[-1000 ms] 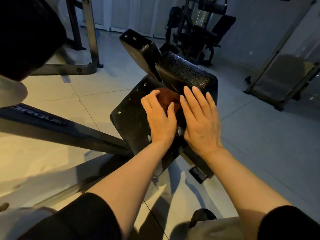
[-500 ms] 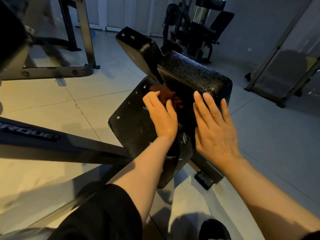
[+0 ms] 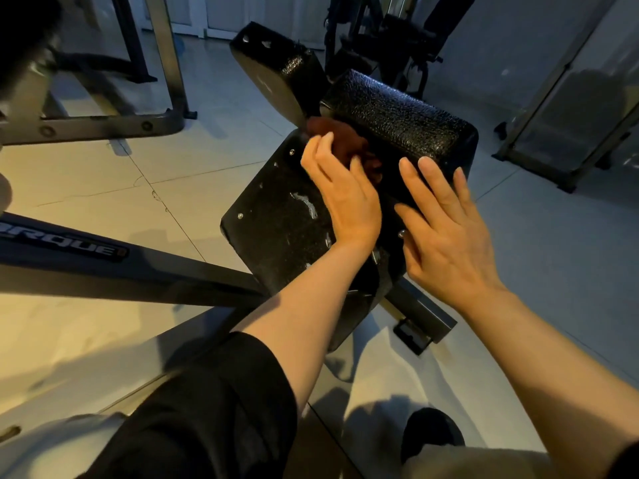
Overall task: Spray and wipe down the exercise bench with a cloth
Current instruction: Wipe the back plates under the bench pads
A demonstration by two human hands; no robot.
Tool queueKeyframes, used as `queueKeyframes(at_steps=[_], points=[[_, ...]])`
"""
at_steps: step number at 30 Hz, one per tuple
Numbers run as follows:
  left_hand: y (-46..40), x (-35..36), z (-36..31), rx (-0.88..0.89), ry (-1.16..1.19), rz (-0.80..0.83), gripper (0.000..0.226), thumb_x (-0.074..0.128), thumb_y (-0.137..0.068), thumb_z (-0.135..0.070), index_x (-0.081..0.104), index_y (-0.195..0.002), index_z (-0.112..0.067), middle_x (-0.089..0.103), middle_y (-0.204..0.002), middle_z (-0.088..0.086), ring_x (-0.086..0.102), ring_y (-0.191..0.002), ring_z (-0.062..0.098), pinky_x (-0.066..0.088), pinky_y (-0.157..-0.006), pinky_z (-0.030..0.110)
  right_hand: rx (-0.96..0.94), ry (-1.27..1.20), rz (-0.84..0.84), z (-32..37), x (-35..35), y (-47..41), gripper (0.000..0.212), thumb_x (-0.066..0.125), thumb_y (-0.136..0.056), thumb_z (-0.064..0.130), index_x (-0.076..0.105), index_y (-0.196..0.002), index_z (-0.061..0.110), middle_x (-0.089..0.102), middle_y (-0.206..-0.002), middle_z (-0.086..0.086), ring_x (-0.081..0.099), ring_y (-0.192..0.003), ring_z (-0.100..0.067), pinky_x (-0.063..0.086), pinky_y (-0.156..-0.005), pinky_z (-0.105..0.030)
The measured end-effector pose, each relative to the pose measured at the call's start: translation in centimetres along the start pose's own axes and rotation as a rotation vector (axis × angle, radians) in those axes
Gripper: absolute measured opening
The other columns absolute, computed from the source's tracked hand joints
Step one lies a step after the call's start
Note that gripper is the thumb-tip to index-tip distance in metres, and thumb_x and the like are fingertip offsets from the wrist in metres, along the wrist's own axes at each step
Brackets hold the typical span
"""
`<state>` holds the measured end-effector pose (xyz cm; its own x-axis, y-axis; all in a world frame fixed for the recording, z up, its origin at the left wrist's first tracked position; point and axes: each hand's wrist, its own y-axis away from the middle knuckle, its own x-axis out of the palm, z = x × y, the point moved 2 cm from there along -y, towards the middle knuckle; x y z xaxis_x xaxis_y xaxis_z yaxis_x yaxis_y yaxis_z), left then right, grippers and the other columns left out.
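Note:
The exercise bench has a black textured pad (image 3: 397, 119) at the centre right, and below it a flat black panel (image 3: 273, 216) with screws and pale scuffs. A dark red cloth (image 3: 340, 140) is bunched in the gap between the panel and the pad. My left hand (image 3: 342, 195) presses on the cloth with straight fingers, which cover its lower part. My right hand (image 3: 446, 223) lies flat against the near face of the pad, fingers spread. No spray bottle is in view.
A second black pad (image 3: 276, 67) tilts up behind the cloth. A dark steel beam (image 3: 103, 267) with lettering runs across the left. A grey frame (image 3: 103, 126) stands at the upper left, other gym machines (image 3: 380, 32) at the back. Tiled floor (image 3: 553, 271) lies to the right.
My left hand has slid the cloth up along the panel into the gap under the pad. My right hand has shifted to the right and apart from the left hand.

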<state>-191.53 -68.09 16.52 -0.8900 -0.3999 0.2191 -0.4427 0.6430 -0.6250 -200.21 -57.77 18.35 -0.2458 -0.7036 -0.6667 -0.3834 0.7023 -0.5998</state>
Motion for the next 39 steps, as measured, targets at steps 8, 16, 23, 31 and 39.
queueKeyframes(at_steps=[8,16,23,31,39], points=[[-2.4,-0.1,1.2,0.083,-0.081,0.194,0.029,0.056,-0.079,0.007,0.045,-0.106,0.002,0.044,-0.113,0.019,0.049,-0.099,0.026,0.050,-0.086,0.041,0.007,-0.002,-0.005,0.0,0.1,0.0,0.023,0.063,-0.081,0.007,0.069,-0.103,0.000,0.032,-0.154,-0.017,0.013,-0.147,-0.030,0.010,-0.120,-0.054],[-1.0,-1.3,0.6,-0.126,-0.014,0.021,0.033,0.060,-0.088,-0.003,0.046,-0.117,0.004,0.040,-0.124,0.019,0.044,-0.110,0.018,0.036,-0.098,0.011,0.028,-0.082,0.017,0.2,-0.8,0.1,0.020,0.065,-0.079,0.006,0.071,-0.097,0.002,0.036,-0.152,-0.017,0.015,-0.148,-0.029,0.009,-0.121,-0.052],[1.5,-0.5,-0.2,0.028,0.025,0.243,0.032,0.060,-0.084,0.002,0.050,-0.115,0.002,0.047,-0.117,0.014,0.047,-0.107,0.016,0.039,-0.096,0.015,0.019,-0.106,0.032,0.2,-0.7,0.2,0.022,0.067,-0.074,0.006,0.072,-0.096,0.002,0.039,-0.150,-0.018,0.016,-0.147,-0.029,0.011,-0.120,-0.052],[1.4,-1.4,0.2,-0.132,0.011,0.038,0.034,0.057,-0.084,0.005,0.047,-0.117,0.006,0.043,-0.122,0.022,0.041,-0.108,0.014,0.027,-0.096,0.002,-0.014,-0.175,-0.131,-0.5,-1.3,0.4,0.015,0.057,-0.085,0.001,0.070,-0.091,-0.002,0.053,-0.137,-0.023,0.034,-0.140,-0.035,0.031,-0.113,-0.055],[6.0,0.4,-1.2,0.077,0.010,0.411,0.030,0.059,-0.088,0.000,0.049,-0.116,0.002,0.045,-0.119,0.017,0.051,-0.104,0.024,0.046,-0.093,0.034,0.009,-0.080,-0.195,-0.7,-1.0,1.7,0.021,0.054,-0.093,0.007,0.069,-0.102,-0.005,0.048,-0.141,-0.022,0.036,-0.137,-0.035,0.040,-0.107,-0.048]])
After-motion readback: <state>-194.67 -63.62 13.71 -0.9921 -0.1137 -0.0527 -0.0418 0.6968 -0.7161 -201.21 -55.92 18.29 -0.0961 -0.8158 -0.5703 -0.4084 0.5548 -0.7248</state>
